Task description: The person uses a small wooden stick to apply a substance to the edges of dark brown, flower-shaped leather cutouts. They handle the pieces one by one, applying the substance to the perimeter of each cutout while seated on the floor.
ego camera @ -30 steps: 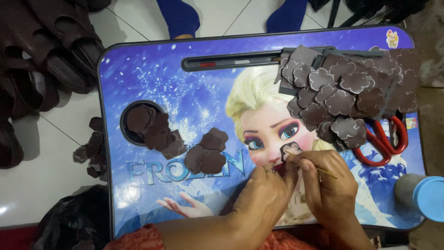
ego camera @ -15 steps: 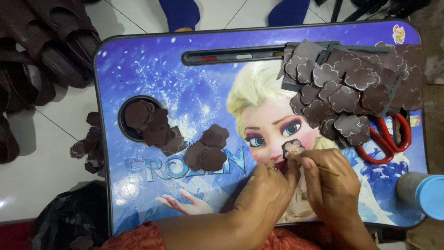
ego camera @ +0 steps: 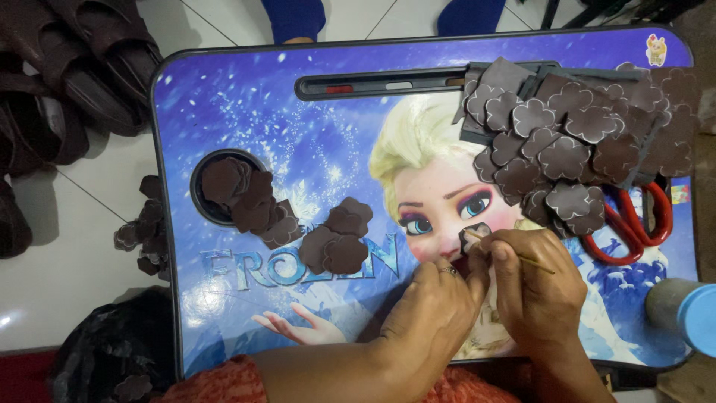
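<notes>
My left hand (ego camera: 438,307) pinches a small brown flower-shaped foam piece (ego camera: 473,237) against the blue picture-printed lap table (ego camera: 246,119). My right hand (ego camera: 538,289) holds a thin wooden stick (ego camera: 522,257) whose tip touches that piece. A heap of brown flower cutouts with pale outlines (ego camera: 574,142) lies at the table's far right, just beyond my hands. A few cutouts (ego camera: 337,237) rest in the table's middle, left of my left hand.
More brown cutouts (ego camera: 242,195) fill the round cup hole at the left. Red-handled scissors (ego camera: 632,224) lie under the heap. A glue bottle with a blue cap (ego camera: 686,310) lies at the right edge. Scraps (ego camera: 145,235) and dark sandals (ego camera: 67,82) are on the floor.
The view has shifted slightly. My hands keep their hold on the small piece and the stick, which has barely moved.
</notes>
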